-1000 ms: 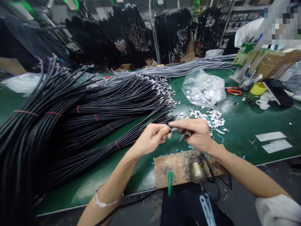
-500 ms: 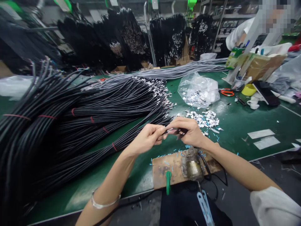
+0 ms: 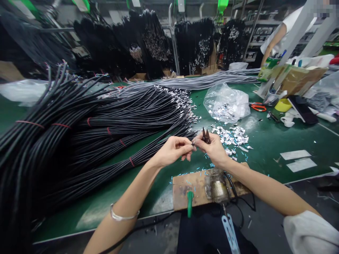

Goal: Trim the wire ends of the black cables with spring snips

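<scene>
My left hand (image 3: 174,150) is closed in a pinch on the end of a black cable (image 3: 193,144), only a bit of which shows between the fingertips. Close against it, my right hand (image 3: 213,150) has its thumb and finger at the same cable end. A pair of dark snips (image 3: 206,135) sits in the right hand, its two pointed blades sticking up and slightly apart. To the left lie bundles of black cables (image 3: 137,116) tied with red bands, their stripped ends towards my hands. White scraps (image 3: 235,135) lie just beyond the right hand.
A wooden board (image 3: 185,190) with a crusted metal pot (image 3: 219,188) and a green clamp (image 3: 190,203) sits at the near edge. Further back are a clear plastic bag (image 3: 226,102), orange-handled scissors (image 3: 258,107) and grey cables (image 3: 201,81). Another person's arm (image 3: 275,40) shows behind.
The snips have turned from lying across under the right hand to pointing up. My hands have come a little closer together. The view has shifted slightly.
</scene>
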Available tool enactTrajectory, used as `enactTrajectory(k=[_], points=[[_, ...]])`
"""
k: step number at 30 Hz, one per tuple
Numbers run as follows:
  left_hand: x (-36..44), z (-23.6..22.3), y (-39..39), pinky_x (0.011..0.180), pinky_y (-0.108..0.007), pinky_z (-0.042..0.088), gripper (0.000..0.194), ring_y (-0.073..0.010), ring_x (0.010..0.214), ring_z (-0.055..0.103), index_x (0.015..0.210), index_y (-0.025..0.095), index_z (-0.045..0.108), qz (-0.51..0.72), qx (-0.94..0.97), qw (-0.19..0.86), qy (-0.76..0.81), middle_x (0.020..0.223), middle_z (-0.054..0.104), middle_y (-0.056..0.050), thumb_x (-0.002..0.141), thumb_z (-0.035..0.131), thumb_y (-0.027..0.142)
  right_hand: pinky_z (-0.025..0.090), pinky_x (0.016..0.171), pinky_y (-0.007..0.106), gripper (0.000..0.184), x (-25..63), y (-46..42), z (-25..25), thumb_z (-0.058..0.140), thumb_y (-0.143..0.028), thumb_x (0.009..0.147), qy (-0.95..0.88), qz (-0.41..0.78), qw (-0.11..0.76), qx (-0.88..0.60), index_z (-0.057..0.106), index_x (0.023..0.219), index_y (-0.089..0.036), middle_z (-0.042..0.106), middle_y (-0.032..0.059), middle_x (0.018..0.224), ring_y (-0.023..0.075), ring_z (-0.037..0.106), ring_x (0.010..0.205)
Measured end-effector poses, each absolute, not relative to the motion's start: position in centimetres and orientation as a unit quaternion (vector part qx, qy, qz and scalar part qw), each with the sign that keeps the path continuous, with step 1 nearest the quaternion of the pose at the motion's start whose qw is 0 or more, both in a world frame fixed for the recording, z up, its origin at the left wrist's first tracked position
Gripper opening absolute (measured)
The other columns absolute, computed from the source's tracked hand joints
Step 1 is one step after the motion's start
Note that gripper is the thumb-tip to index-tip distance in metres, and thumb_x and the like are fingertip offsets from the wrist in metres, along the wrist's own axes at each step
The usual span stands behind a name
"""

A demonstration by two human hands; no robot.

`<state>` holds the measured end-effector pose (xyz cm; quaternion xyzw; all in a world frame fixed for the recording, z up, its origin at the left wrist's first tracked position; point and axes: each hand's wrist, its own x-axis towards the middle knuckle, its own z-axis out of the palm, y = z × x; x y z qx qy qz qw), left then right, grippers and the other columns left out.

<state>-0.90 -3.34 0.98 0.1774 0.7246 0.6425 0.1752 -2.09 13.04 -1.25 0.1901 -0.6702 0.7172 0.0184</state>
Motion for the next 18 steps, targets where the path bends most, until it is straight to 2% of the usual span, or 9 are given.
enactTrajectory(k=[4, 8, 13, 18], points=[[-1.0, 0.2, -2.5, 0.04, -0.016, 0.031, 0.037, -0.0045, 0.039, 0.042, 0.066, 0.014, 0.048, 0.682, 0.128, 0.125, 0.709, 0.048, 0.055, 0.002, 0.067, 0.073, 0.043, 0.036, 0.051, 0.022, 0.025, -2.0, 13.0, -1.3, 0.064, -0.037, 0.077, -0.71, 0.671, 0.082, 0.198, 0.052, 0.065, -0.019, 0.049, -0.0047, 0.058, 0.0082, 0.042, 0.053], [-0.8, 0.4, -2.4, 0.037, -0.015, 0.026, 0.037, -0.004, 0.036, 0.04, 0.065, 0.013, 0.052, 0.682, 0.091, 0.065, 0.723, 0.043, 0.048, 0.005, 0.067, 0.073, 0.044, 0.039, 0.057, 0.024, 0.014, -2.1, 13.8, -0.8, 0.059, -0.028, 0.082, -0.767, 0.57, 0.176, 0.236, 0.06, 0.072, -0.018, 0.057, -0.0005, 0.07, 0.0105, 0.049, 0.063], [-0.7, 0.9, -2.8, 0.035, -0.017, 0.026, 0.039, -0.0036, 0.037, 0.041, 0.07, 0.01, 0.063, 0.677, 0.107, 0.08, 0.723, 0.054, 0.053, 0.001, 0.067, 0.071, 0.048, 0.045, 0.064, 0.027, 0.014, -2.4, 14.7, -0.3, 0.058, -0.025, 0.085, -0.764, 0.545, 0.186, 0.291, 0.069, 0.09, -0.02, 0.068, 0.0034, 0.083, 0.0129, 0.059, 0.072], [-0.7, 1.1, -3.0, 0.036, -0.017, 0.025, 0.039, -0.0027, 0.038, 0.039, 0.07, 0.01, 0.063, 0.684, 0.119, 0.101, 0.713, 0.055, 0.052, 0.001, 0.07, 0.069, 0.048, 0.047, 0.068, 0.028, 0.013, -2.5, 14.9, -0.4, 0.058, -0.018, 0.082, -0.751, 0.536, 0.195, 0.332, 0.069, 0.089, -0.019, 0.07, 0.0035, 0.085, 0.0129, 0.062, 0.075]])
